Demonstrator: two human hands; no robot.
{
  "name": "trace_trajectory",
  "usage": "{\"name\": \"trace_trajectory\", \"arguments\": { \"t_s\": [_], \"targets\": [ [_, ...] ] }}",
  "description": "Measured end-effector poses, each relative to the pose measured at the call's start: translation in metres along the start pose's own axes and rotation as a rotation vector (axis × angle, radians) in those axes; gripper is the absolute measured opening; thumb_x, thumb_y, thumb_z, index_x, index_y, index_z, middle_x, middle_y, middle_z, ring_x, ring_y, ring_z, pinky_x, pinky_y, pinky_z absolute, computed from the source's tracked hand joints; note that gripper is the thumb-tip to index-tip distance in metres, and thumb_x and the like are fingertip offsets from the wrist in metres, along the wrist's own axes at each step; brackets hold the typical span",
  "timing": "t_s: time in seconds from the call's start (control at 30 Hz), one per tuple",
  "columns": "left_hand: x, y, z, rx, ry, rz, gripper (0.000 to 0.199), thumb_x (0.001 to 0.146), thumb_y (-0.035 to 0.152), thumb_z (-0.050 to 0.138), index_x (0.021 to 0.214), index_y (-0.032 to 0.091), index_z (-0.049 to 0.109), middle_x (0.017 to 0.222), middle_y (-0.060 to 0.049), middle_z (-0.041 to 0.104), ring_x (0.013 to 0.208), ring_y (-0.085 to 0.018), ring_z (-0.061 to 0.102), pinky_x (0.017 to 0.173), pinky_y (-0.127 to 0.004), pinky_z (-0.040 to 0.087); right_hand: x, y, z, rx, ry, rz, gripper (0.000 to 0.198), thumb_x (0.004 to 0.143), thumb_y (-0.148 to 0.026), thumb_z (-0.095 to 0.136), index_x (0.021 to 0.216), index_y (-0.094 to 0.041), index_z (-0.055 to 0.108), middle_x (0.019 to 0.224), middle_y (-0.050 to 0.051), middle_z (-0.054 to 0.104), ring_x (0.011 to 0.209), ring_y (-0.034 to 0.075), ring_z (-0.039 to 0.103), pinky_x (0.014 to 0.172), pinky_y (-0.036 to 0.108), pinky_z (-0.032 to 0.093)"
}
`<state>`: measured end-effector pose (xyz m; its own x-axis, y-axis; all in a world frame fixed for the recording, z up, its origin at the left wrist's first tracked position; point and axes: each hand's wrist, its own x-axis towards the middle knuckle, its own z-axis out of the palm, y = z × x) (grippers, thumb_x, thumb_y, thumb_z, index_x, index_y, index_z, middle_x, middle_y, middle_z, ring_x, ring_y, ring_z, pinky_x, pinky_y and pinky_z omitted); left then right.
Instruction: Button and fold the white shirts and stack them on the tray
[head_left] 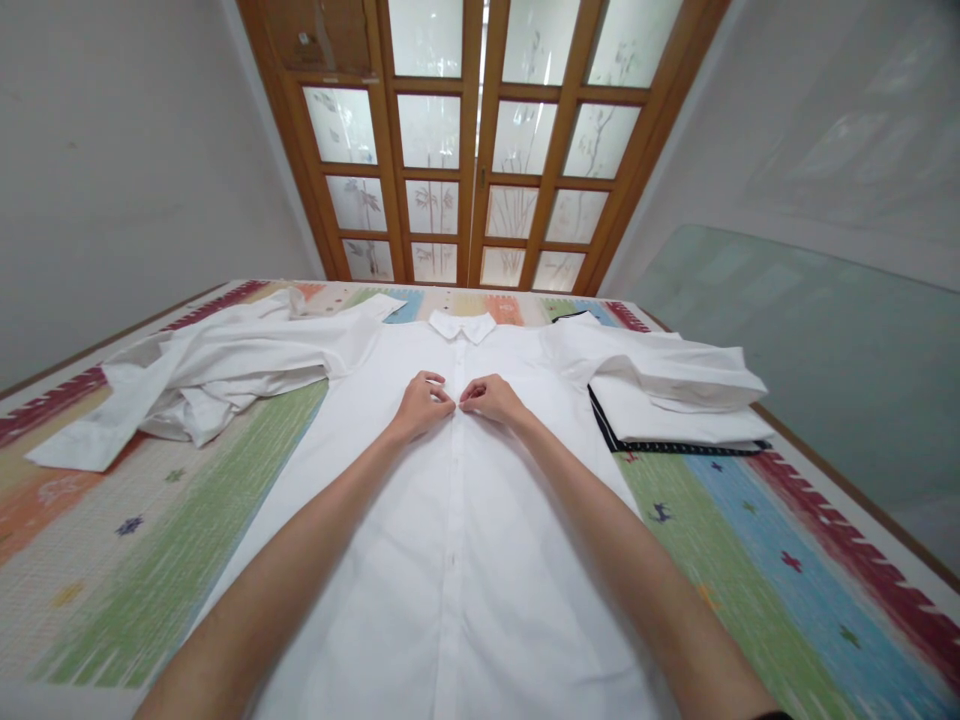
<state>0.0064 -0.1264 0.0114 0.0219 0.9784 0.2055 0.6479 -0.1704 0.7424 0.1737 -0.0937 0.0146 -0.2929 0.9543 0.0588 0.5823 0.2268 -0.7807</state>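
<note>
A white collared shirt (397, 500) lies flat, front side up, with its collar toward the door and its sleeves out to the sides. At chest height, my left hand (424, 406) pinches the edge of the button placket, thumb and fingertips together and the other fingers loosely curled. Just across from it, my right hand (491, 398) grips the same placket between thumb and fingers. The fingertips of both hands nearly meet there. Any button between them is hidden or too small to make out. Lower on the placket, small buttons show faintly.
Crumpled white garments (202, 375) lie at the left, partly under a sleeve. Folded white clothes (675, 425) with a black dotted piece beneath are stacked at the right. A colourful striped cloth (720, 510) covers the table. Beyond stand wooden glazed doors (469, 170); a glass panel (810, 350) leans at right.
</note>
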Motion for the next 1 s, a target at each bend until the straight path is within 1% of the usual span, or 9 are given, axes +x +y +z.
{"name": "trace_trajectory", "arguments": {
  "t_s": [0.07,0.13,0.23,0.3,0.47,0.63,0.73,1.0],
  "targets": [
    [0.000,0.000,0.001,0.000,0.012,-0.007,0.005,0.065,0.018,0.066,0.060,0.018,0.068,0.121,-0.008,0.064,0.100,-0.019,0.061,0.091,-0.032,0.049,0.000,0.001,-0.001,0.006,-0.018,-0.014,0.008,0.065,-0.011,0.072,0.069,-0.017,0.076,0.060,-0.001,0.068,0.060,0.011,0.060,0.057,0.019,0.041],
    [0.001,0.000,0.001,0.001,0.014,-0.016,0.004,0.064,0.018,0.067,0.060,0.018,0.068,0.120,-0.007,0.065,0.100,-0.019,0.061,0.092,-0.032,0.049,-0.003,0.003,-0.001,0.007,-0.024,-0.058,0.010,0.068,-0.012,0.071,0.073,-0.017,0.077,0.061,-0.001,0.069,0.060,0.011,0.060,0.057,0.020,0.041],
    [0.002,0.000,0.001,0.005,-0.006,-0.010,0.004,0.064,0.020,0.068,0.062,0.018,0.069,0.118,-0.008,0.066,0.102,-0.020,0.060,0.092,-0.032,0.049,-0.007,0.007,0.000,-0.013,-0.002,-0.154,0.011,0.071,-0.014,0.070,0.078,-0.017,0.078,0.066,0.000,0.071,0.063,0.012,0.060,0.061,0.021,0.043],
    [0.002,0.000,0.001,0.020,-0.013,0.001,0.008,0.066,0.024,0.068,0.061,0.018,0.068,0.117,-0.010,0.066,0.104,-0.021,0.060,0.092,-0.032,0.049,-0.009,0.008,0.002,-0.025,0.010,-0.180,0.011,0.072,-0.013,0.069,0.077,-0.017,0.078,0.068,0.001,0.071,0.065,0.012,0.061,0.062,0.021,0.043],
    [0.003,-0.001,0.002,0.031,-0.010,-0.003,0.014,0.070,0.029,0.070,0.062,0.018,0.068,0.120,-0.012,0.065,0.106,-0.023,0.060,0.091,-0.033,0.049,-0.009,0.006,0.007,-0.017,0.022,-0.126,0.009,0.073,-0.013,0.068,0.076,-0.016,0.076,0.069,0.002,0.072,0.063,0.012,0.061,0.061,0.020,0.043],
    [0.003,0.000,0.002,0.005,0.003,-0.045,0.008,0.067,0.024,0.069,0.064,0.017,0.068,0.120,-0.011,0.065,0.101,-0.022,0.063,0.091,-0.032,0.049,-0.012,0.001,0.009,-0.032,0.035,-0.071,0.007,0.072,-0.014,0.070,0.076,-0.015,0.075,0.068,0.002,0.071,0.063,0.012,0.060,0.059,0.020,0.041],
    [0.002,0.002,0.001,0.011,0.005,-0.053,0.006,0.066,0.022,0.067,0.063,0.017,0.068,0.120,-0.011,0.065,0.101,-0.022,0.063,0.090,-0.032,0.049,-0.013,0.000,0.009,-0.028,0.030,-0.072,0.005,0.072,-0.016,0.070,0.075,-0.014,0.074,0.068,0.002,0.070,0.063,0.012,0.059,0.059,0.020,0.040],
    [0.004,0.001,0.004,0.026,0.034,-0.048,0.005,0.064,0.021,0.066,0.061,0.017,0.068,0.120,-0.010,0.065,0.104,-0.024,0.062,0.095,-0.035,0.048,-0.011,-0.003,0.010,-0.090,0.006,-0.093,0.007,0.073,-0.013,0.066,0.073,-0.014,0.073,0.066,0.001,0.068,0.062,0.011,0.056,0.060,0.021,0.038]
  ]
}}
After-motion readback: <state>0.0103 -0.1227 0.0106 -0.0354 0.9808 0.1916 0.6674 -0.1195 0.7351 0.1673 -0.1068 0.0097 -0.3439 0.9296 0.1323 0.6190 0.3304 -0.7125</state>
